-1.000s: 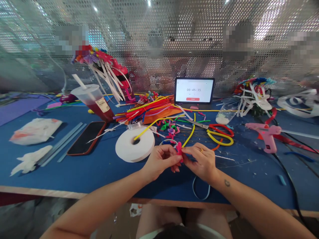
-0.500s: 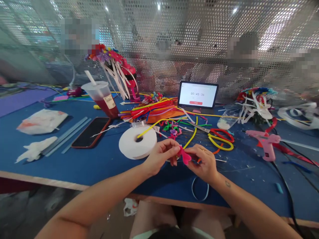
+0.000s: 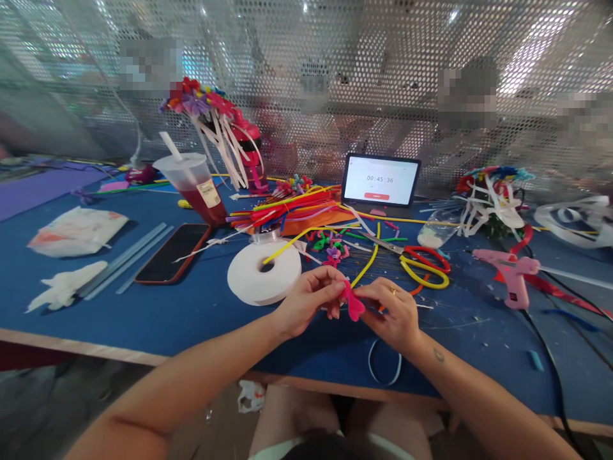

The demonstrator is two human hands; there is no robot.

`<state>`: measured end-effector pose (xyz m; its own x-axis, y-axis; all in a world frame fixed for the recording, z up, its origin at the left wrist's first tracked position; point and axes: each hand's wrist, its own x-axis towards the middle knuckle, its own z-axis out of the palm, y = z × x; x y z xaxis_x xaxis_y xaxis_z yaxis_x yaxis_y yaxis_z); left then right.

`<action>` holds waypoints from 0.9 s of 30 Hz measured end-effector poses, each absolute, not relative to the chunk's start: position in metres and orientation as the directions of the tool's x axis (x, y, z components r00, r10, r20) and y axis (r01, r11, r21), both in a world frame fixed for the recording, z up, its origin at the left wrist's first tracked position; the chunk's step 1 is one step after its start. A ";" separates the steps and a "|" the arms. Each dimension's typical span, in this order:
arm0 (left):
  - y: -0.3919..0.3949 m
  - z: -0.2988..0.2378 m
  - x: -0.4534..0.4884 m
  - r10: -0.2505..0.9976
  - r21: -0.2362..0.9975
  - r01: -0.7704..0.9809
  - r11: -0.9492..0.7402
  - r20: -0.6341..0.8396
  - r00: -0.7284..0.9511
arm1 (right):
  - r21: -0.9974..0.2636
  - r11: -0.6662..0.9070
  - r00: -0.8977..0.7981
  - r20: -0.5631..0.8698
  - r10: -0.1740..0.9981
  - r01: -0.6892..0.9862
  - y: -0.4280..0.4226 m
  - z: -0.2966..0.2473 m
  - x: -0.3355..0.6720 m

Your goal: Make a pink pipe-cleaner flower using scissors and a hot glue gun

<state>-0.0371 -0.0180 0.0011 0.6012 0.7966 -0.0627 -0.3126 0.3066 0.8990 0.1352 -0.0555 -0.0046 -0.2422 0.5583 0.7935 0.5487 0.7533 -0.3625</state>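
In the lower middle of the frame, both hands meet on a pink piece [image 3: 355, 308]. The left hand [image 3: 313, 297] pinches its upper left end between thumb and fingers, and the right hand [image 3: 395, 313] has its fingertips closed on the right edge. The piece is held up off the bench [image 3: 191, 326]. The step in hand looks like bending or pressing it into form. Continuing that would call for a firm pinch on the left and small, light adjustments on the right.

The pink piece looks soft and fuzzy, its lower end spreading into a rounded, two-lobed shape. Just behind the fingers, a yellow stem [image 3: 371, 259], slim and curved, runs up and away. A white roll [image 3: 244, 281], flat and smooth with a round hole, sits just left of the left hand. Above the hands lie small curled scraps [image 3: 330, 246] in green, purple and pink; beyond them, a bundle [image 3: 292, 207] of long, mostly red and orange stems.

Right of centre are scissors [image 3: 400, 249] with metal blades and loop handles, red and yellow. Farther right lies a pink plastic glue gun [image 3: 511, 271]; at left, a flat, dark-screened phone [image 3: 175, 252].
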 end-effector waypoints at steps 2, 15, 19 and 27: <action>-0.019 0.001 -0.037 0.807 0.906 -0.312 0.287 -0.053 0.588 | -0.334 0.777 -0.255 0.812 0.525 0.534 -0.055 -0.004 0.134; -0.017 0.001 -0.038 0.805 0.917 -0.295 0.269 -0.046 0.591 | -0.329 0.795 -0.296 0.801 0.521 0.510 -0.055 -0.007 0.134; -0.016 0.001 -0.039 0.804 0.919 -0.306 0.248 -0.020 0.594 | -0.325 0.792 -0.296 0.800 0.522 0.518 -0.055 -0.006 0.133; -0.015 0.000 -0.039 0.804 0.929 -0.292 0.228 -0.011 0.594 | -0.349 0.789 -0.286 0.796 0.534 0.506 -0.056 -0.004 0.131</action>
<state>-0.0394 -0.0149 -0.0003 0.5941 0.8043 -0.0114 -0.2916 0.2285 0.9289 0.1313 -0.0557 -0.0041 -0.2857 0.5343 0.7955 0.5056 0.7892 -0.3485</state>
